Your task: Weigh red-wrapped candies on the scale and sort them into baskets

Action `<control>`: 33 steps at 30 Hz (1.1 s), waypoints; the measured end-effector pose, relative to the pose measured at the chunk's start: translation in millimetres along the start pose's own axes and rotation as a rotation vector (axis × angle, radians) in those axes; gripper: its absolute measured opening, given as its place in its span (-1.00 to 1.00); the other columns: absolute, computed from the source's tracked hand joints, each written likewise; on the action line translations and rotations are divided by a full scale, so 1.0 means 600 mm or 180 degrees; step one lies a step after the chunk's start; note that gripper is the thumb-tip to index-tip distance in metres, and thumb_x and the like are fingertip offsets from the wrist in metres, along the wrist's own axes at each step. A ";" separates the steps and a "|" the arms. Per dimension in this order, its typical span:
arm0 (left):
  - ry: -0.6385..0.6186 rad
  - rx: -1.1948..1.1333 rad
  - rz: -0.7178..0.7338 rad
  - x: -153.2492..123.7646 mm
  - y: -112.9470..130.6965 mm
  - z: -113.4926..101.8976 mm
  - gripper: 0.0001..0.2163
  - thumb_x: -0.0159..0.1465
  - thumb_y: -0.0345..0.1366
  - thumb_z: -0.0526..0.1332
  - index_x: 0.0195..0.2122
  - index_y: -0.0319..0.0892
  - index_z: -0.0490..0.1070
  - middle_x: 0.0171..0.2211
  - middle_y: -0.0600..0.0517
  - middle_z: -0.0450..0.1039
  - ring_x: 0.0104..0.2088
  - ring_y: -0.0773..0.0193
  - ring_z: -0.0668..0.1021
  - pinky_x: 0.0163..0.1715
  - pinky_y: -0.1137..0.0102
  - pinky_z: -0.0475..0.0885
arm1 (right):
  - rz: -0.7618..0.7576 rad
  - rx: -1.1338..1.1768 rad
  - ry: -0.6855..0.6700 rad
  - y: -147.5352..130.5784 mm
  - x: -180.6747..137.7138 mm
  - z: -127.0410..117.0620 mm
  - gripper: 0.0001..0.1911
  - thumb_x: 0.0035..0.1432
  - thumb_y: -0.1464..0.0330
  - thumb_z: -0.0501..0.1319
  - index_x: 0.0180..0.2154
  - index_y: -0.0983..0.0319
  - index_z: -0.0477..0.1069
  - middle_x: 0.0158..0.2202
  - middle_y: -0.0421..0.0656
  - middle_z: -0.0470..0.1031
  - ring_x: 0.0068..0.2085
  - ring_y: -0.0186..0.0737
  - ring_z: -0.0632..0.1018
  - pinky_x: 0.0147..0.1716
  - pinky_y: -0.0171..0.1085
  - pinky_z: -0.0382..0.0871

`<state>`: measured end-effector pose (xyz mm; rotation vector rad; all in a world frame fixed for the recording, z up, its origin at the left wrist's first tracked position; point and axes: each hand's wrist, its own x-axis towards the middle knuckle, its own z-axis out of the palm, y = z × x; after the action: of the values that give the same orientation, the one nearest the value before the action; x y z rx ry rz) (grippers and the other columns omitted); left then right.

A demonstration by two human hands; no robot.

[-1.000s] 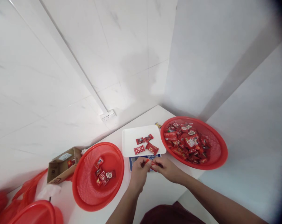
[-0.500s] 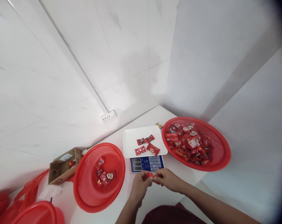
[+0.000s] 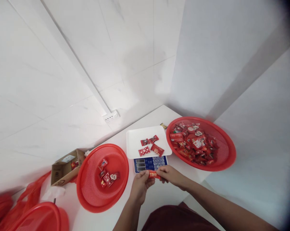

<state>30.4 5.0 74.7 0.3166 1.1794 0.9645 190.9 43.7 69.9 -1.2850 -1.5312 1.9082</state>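
Between my two hands is a red wrapped candy [image 3: 154, 174] with gold print, held flat in front of the scale. My left hand [image 3: 140, 186] pinches its left end and my right hand [image 3: 170, 176] grips its right end. Just beyond them is a blue digital scale [image 3: 148, 163] with a keypad, its near edge partly hidden by my fingers. On its white tray [image 3: 135, 138] lie several small red-wrapped candies [image 3: 157, 149], one larger than the others.
A red basket [image 3: 227, 144] heaped with red packets stands at right. Another red basket [image 3: 87, 192] at left holds several candies. Further left are a cardboard box [image 3: 65, 175], red mesh bags [image 3: 27, 199] and a red container [image 3: 42, 218]. A wall socket [image 3: 111, 116] sits behind the table.
The candy between my hands has turned so that its gold-printed face shows, and my fingers now cover less of it. The view has shifted slightly.
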 end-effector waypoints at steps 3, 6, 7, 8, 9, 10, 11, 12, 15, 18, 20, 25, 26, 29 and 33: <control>-0.0011 -0.0015 0.0075 -0.001 0.006 0.004 -0.69 -0.08 -0.13 0.37 -0.42 -0.26 0.44 -0.48 0.00 0.46 -0.48 0.38 0.46 -0.33 0.42 0.34 | 0.0027 0.0121 0.0208 -0.007 0.001 -0.003 -0.69 0.03 0.17 0.12 -0.55 0.27 0.27 -0.66 -0.28 0.31 -0.61 -0.44 0.27 -0.58 -0.40 0.09; 0.0002 0.0030 0.0149 0.001 0.002 0.003 -0.70 -0.07 -0.14 0.36 -0.43 -0.26 0.42 -0.48 0.02 0.45 -0.48 0.40 0.45 -0.34 0.43 0.34 | 0.0035 0.0049 0.0301 -0.009 0.002 -0.006 -0.72 -0.01 0.18 0.15 -0.55 0.27 0.28 -0.67 -0.29 0.30 -0.60 -0.43 0.27 -0.58 -0.40 0.09; 0.0016 0.0039 0.0169 0.002 0.000 0.002 -0.71 -0.06 -0.14 0.36 -0.43 -0.26 0.41 -0.49 0.03 0.44 -0.48 0.41 0.45 -0.35 0.44 0.34 | 0.0030 -0.0014 0.0314 -0.007 0.002 -0.008 -0.72 -0.01 0.19 0.15 -0.56 0.27 0.29 -0.67 -0.28 0.30 -0.60 -0.42 0.28 -0.58 -0.40 0.10; 0.0043 0.0034 0.0182 0.003 -0.003 0.000 -0.71 -0.05 -0.15 0.36 -0.43 -0.25 0.40 -0.50 0.05 0.43 -0.49 0.42 0.44 -0.36 0.45 0.33 | 0.0031 -0.0079 0.0343 -0.005 0.004 -0.010 -0.72 -0.01 0.19 0.15 -0.56 0.27 0.29 -0.67 -0.28 0.31 -0.59 -0.42 0.28 -0.57 -0.39 0.10; 0.0090 0.0017 0.0187 0.003 -0.006 -0.003 -0.71 -0.05 -0.15 0.35 -0.42 -0.24 0.39 -0.50 0.06 0.42 -0.49 0.42 0.44 -0.38 0.46 0.33 | 0.0044 -0.0140 0.0393 -0.002 0.006 -0.014 -0.73 -0.01 0.20 0.15 -0.57 0.27 0.29 -0.67 -0.28 0.31 -0.59 -0.42 0.29 -0.57 -0.39 0.10; 0.0153 -0.0004 0.0174 0.004 -0.009 -0.005 -0.71 -0.05 -0.15 0.35 -0.41 -0.23 0.38 -0.51 0.07 0.42 -0.50 0.43 0.44 -0.39 0.47 0.32 | 0.0061 -0.0185 0.0471 0.001 0.010 -0.019 -0.73 0.00 0.20 0.14 -0.57 0.27 0.30 -0.67 -0.28 0.31 -0.60 -0.42 0.29 -0.58 -0.39 0.10; 0.0220 -0.0021 0.0146 0.003 -0.012 -0.008 -0.71 -0.05 -0.16 0.35 -0.40 -0.22 0.38 -0.51 0.08 0.41 -0.50 0.43 0.44 -0.40 0.47 0.32 | 0.0076 -0.0205 0.0573 0.004 0.015 -0.025 -0.72 0.00 0.20 0.13 -0.57 0.27 0.30 -0.68 -0.28 0.31 -0.60 -0.42 0.28 -0.58 -0.39 0.10; 0.0278 -0.0031 0.0104 0.002 -0.014 -0.012 -0.70 -0.06 -0.16 0.35 -0.38 -0.21 0.37 -0.50 0.08 0.41 -0.51 0.43 0.44 -0.40 0.47 0.31 | 0.0104 -0.0177 0.0689 0.006 0.022 -0.032 -0.72 0.00 0.20 0.13 -0.57 0.28 0.30 -0.68 -0.28 0.31 -0.60 -0.42 0.28 -0.58 -0.39 0.10; 0.0334 0.0029 -0.0044 -0.004 -0.020 -0.024 -0.70 -0.05 -0.16 0.34 -0.36 -0.20 0.36 -0.49 0.08 0.40 -0.52 0.44 0.44 -0.41 0.48 0.30 | 0.0296 0.0199 0.0972 0.006 0.052 -0.054 -0.74 -0.01 0.22 0.15 -0.57 0.28 0.31 -0.66 -0.27 0.33 -0.59 -0.42 0.31 -0.57 -0.39 0.11; 0.0306 0.0135 -0.0162 -0.010 -0.024 -0.038 -0.70 -0.04 -0.17 0.33 -0.34 -0.20 0.36 -0.47 0.07 0.40 -0.51 0.43 0.44 -0.41 0.48 0.30 | 0.0439 0.0504 0.1060 -0.008 0.086 -0.070 -0.74 0.01 0.22 0.14 -0.54 0.28 0.32 -0.61 -0.25 0.38 -0.55 -0.42 0.36 -0.55 -0.40 0.16; 0.0300 0.0165 -0.0201 -0.011 -0.027 -0.046 -0.70 -0.04 -0.17 0.32 -0.33 -0.20 0.36 -0.46 0.07 0.40 -0.51 0.43 0.44 -0.40 0.47 0.30 | 0.0480 0.0514 0.1038 -0.017 0.102 -0.074 -0.73 0.04 0.20 0.12 -0.49 0.29 0.35 -0.53 -0.21 0.44 -0.53 -0.42 0.40 -0.53 -0.41 0.19; 0.0306 0.0167 -0.0206 -0.012 -0.035 -0.054 -0.71 -0.02 -0.18 0.31 -0.31 -0.20 0.35 -0.45 0.07 0.40 -0.50 0.43 0.44 -0.40 0.48 0.30 | 0.0656 0.0392 0.0725 -0.009 0.102 -0.067 -0.73 -0.02 0.21 0.21 -0.42 0.32 0.40 -0.41 -0.09 0.51 -0.49 -0.36 0.47 -0.57 -0.41 0.22; 0.0310 0.0164 -0.0203 -0.013 -0.036 -0.054 -0.71 -0.01 -0.18 0.30 -0.31 -0.20 0.35 -0.45 0.07 0.40 -0.50 0.43 0.44 -0.40 0.48 0.30 | 0.0632 0.0344 0.0679 -0.004 0.095 -0.066 -0.73 -0.02 0.21 0.21 -0.42 0.32 0.41 -0.42 -0.09 0.51 -0.49 -0.35 0.47 -0.58 -0.41 0.22; 0.0347 0.0160 -0.0203 -0.016 -0.037 -0.058 -0.72 -0.01 -0.19 0.30 -0.31 -0.20 0.36 -0.45 0.06 0.40 -0.50 0.44 0.44 -0.40 0.48 0.30 | 0.0412 0.0098 0.0842 0.015 0.070 -0.081 -0.75 0.02 0.24 0.16 -0.38 0.31 0.42 -0.44 -0.13 0.50 -0.46 -0.34 0.47 -0.53 -0.39 0.26; 0.0460 0.0170 -0.0292 -0.019 -0.039 -0.068 -0.74 -0.01 -0.22 0.31 -0.32 -0.20 0.36 -0.46 0.06 0.40 -0.50 0.44 0.44 -0.40 0.48 0.31 | 0.0141 -0.0655 0.1706 0.045 0.041 -0.139 -0.72 0.07 0.26 0.05 -0.28 0.29 0.41 -0.36 -0.08 0.51 -0.34 -0.22 0.50 -0.37 -0.29 0.34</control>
<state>4.6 -28.0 50.4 0.2362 1.3418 0.8882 253.8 100.4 36.2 -1.7529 -1.4361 1.2944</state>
